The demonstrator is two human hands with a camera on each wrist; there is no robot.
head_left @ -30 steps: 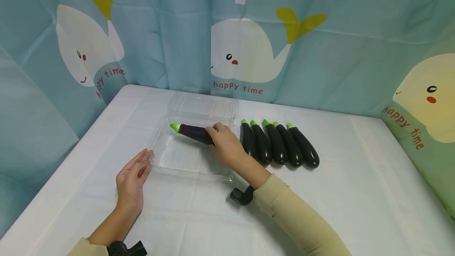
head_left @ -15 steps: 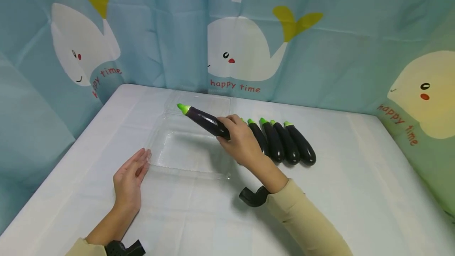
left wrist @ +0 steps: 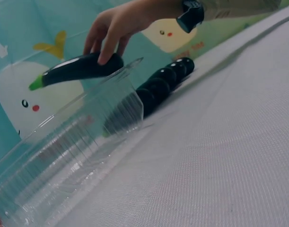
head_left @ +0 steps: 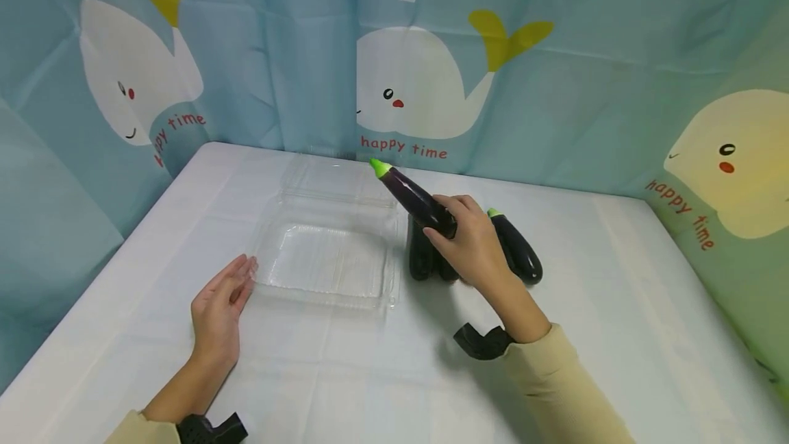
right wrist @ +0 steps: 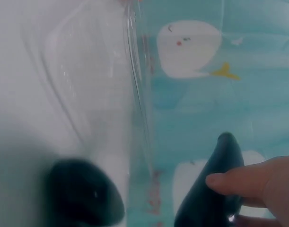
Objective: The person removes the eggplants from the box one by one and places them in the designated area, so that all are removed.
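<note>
My right hand (head_left: 471,238) grips the thick end of a dark eggplant (head_left: 416,201) with a bright green tip, which points to the far left. The eggplant hangs above the table, just right of a clear plastic clamshell box (head_left: 261,279) whose lid is laid back. Also in the right wrist view, thumb and fingers wrap the eggplant (right wrist: 210,189). My left hand (head_left: 218,314) rests at the box's left edge, fingertips touching its rim, fingers fairly straight. Several more eggplants (head_left: 518,249) lie in a row right of the box, partly hidden behind the right hand.
The box and the eggplants stand on a white cloth-covered table (head_left: 345,389). A blue curtain (head_left: 308,74) with whale prints hangs along its back and sides. Black wrist mounts (head_left: 483,342) sit on both wrists.
The right hand has moved up and to the right with the eggplant, from over the box to above the row. The left hand stays at the box's edge.
</note>
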